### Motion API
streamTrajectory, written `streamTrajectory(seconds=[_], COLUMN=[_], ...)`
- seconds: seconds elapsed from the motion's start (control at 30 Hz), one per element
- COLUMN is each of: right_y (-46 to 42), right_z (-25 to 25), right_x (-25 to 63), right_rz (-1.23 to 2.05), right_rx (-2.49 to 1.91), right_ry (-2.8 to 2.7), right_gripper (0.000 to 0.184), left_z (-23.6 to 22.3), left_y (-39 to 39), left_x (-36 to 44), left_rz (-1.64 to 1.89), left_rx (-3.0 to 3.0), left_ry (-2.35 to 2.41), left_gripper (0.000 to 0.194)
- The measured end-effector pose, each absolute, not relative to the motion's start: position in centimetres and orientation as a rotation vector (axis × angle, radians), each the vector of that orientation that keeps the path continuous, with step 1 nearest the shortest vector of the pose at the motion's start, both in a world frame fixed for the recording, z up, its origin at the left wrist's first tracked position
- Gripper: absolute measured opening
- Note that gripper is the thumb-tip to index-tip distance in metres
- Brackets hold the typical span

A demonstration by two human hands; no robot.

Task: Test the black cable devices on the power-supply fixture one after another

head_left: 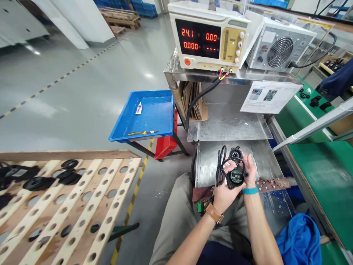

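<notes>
My left hand (224, 194) holds a small round black part (236, 176) with a green circuit board showing in its open face. A bundle of black cable (221, 163) hangs from the part over my left fingers. My right hand (250, 172) grips the same part from the right side. Both hands are over my lap, just in front of a metal work surface (264, 156). My left wrist wears a brown strap and my right wrist a teal band.
A power supply (208, 35) reading 24.1 stands on a metal shelf above, next to a fan unit (280, 48). A blue tray (149, 116) with a tube and pliers is left of it. A wooden rack (68, 206) holds black parts. A green conveyor (317, 162) runs right.
</notes>
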State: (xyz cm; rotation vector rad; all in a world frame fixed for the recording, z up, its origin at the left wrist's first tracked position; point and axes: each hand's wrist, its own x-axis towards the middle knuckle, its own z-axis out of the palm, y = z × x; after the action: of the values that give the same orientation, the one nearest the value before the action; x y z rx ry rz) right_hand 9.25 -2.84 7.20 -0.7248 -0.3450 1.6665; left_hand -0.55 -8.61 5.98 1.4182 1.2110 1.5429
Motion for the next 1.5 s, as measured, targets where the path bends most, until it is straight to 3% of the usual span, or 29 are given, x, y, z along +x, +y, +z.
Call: streamTrajectory(seconds=[0.23,0.73,0.9,1.03,1.5], right_y=[-2.6,-3.0,-3.4,-3.6,-5.1], right_z=[6.8,6.0,6.3,6.4,6.0], right_x=[9.0,9.1,9.0,9.0,8.3], right_rz=[1.646,1.661,1.614,1.636,1.667], right_rx=[-0.835,-0.799,-0.765,-0.753,-0.775], right_ry=[-0.353,-0.302,-0.261,-0.294,-0.285], right_gripper=[0.046,0.049,0.039,0.043,0.039], left_z=[6.8,7.9,8.1,8.1,9.0], left_y=[-8.9,-9.0,-9.1,-9.0,-8.9], left_x=[-0.7,-1.8,-2.8,-3.1,-3.3], left_rz=[1.474,1.340,1.354,1.336,1.393], left_rx=[1.472,1.474,1.439,1.375,1.470], left_ry=[1.281,1.212,1.109,1.139,1.395], left_gripper=[0.044,0.052,0.034,0.025,0.021])
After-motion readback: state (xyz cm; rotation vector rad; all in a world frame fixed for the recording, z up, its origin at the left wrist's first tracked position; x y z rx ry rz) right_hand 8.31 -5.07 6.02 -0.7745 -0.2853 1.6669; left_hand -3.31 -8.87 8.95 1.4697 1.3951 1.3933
